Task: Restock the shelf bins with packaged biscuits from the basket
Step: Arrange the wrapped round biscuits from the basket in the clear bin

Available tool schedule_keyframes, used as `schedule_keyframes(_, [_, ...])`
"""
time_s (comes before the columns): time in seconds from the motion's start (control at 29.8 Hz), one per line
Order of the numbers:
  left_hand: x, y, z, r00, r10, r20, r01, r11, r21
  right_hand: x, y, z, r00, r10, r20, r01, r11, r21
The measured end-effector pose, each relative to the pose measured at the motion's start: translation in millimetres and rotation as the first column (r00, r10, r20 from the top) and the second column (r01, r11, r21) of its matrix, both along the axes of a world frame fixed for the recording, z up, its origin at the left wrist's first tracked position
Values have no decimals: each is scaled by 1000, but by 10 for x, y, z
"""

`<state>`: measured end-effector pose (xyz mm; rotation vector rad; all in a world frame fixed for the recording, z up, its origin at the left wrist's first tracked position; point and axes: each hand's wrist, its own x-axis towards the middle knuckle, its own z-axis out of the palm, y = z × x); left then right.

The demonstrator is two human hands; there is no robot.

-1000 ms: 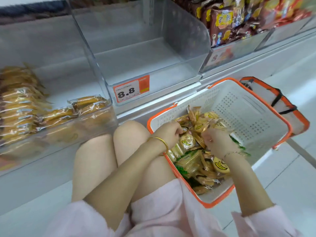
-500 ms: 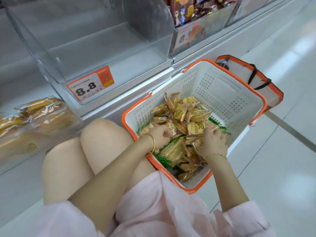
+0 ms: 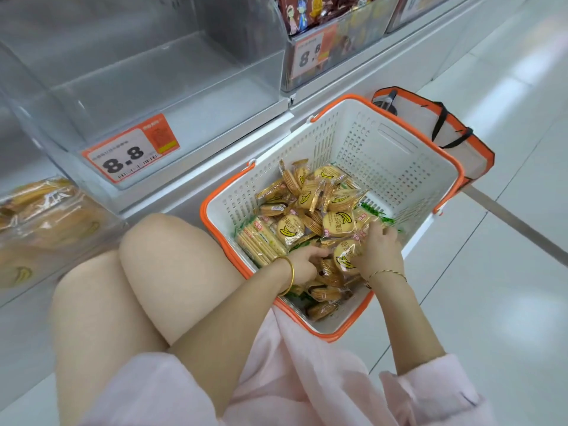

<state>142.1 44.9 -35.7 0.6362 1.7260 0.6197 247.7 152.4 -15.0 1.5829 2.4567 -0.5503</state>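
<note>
While the basket (image 3: 399,167) of biscuit packets (image 3: 307,195) sits at four o'clock from the shelf bin (image 3: 172,87), the right hand (image 3: 381,250) grips one banana-printed packet (image 3: 345,256); the left hand's (image 3: 302,265) hold is indiscernible, fingers buried among packets.

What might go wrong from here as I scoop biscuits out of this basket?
In the basket, banana-print packs lie mixed with green-wrapped crackers, so a handful may carry the wrong kind to the empty shelf bin. Both the left hand and right hand dig among loose packs; some may drop on lifting.
</note>
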Motion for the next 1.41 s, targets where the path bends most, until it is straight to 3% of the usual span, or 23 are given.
schedule_keyframes(0.2, [31, 4, -24, 977, 189, 100, -196, 979, 63, 17, 50, 66, 1000, 21, -19, -20, 999, 42])
schedule_keyframes(0.34, [71, 19, -30, 964, 266, 26, -267, 953, 141, 29, 47, 142, 990, 47, -132, -37, 997, 74])
schedule_keyframes(0.47, [48, -2, -36, 955, 230, -189, -195, 963, 188, -26, -34, 188, 982, 108, -152, -100, 993, 57])
schedule_keyframes(0.64, [-56, -84, 55, 835, 97, -542, 12, 981, 193, -101, -132, 251, 962, 161, -221, -166, 986, -5])
schedule_keyframes(0.8, [-551, -232, 682, 823, -95, -561, 162, 984, 71, -219, -179, 519, 929, 226, -293, -232, 973, 17])
schedule_keyframes(0.9, [-885, -484, 1180, 806, -113, -581, 184, 981, 66, -423, -301, 791, 869, 306, -389, -350, 936, -45])
schedule_keyframes(1.21, [-1349, -1797, 2164, 852, 142, -505, -54, 981, 185, -1169, -1072, 1515, 657, 429, -620, -630, 765, -138])
schedule_keyframes(1.31, [-1398, -2334, 2407, 859, 303, -413, -185, 936, 300, -1382, -1360, 1685, 573, 461, -678, -716, 684, -140])
schedule_keyframes(1.41, [-1484, -2873, 2595, 797, 481, -365, -299, 839, 454, -1594, -1593, 1885, 466, 486, -739, -778, 623, -81])
